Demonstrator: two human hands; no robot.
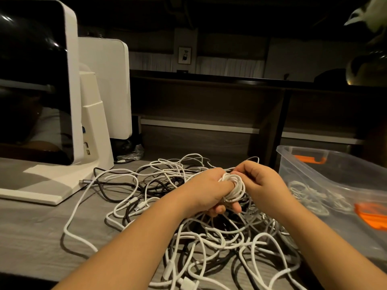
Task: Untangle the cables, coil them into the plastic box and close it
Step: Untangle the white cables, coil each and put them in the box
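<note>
Here no writing is legible on the plastic box or cables.

The box is clear, smooth plastic with orange plastic clips. The desk looks like matt grey wood grain, perhaps laminate. The white cables look matt; the monitor screen is glossy.
</note>
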